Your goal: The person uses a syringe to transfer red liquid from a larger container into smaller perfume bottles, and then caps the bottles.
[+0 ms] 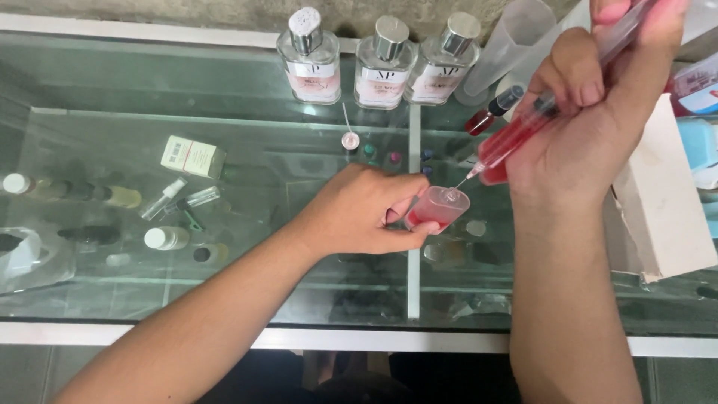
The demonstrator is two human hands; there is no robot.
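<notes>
Left hand (366, 213) is wrapped around a small glass bottle (437, 209), pinning it on the glass table (224, 127) near the middle seam. Pink liquid sits inside, and the neck is open at the top. Right hand (591, 112) is clenched on a big syringe (516, 142) loaded with red liquid, tilted down to the left, its needle tip right at the bottle's mouth. The top of the syringe runs out of view, so the plunger end cannot be seen.

That bottle looks light, smooth and easy to tip or crack, so a grip low around its body, as the left hand has it, seems the safe place to hold. The syringe looks stiff plastic; the thin needle is the delicate part, so the barrel is the spot to grasp.

At the back edge stand three larger perfume bottles (383, 63) with silver caps. A loose spray pump (349, 138) lies behind the left hand, and a white box (662, 202) sits to the right.
</notes>
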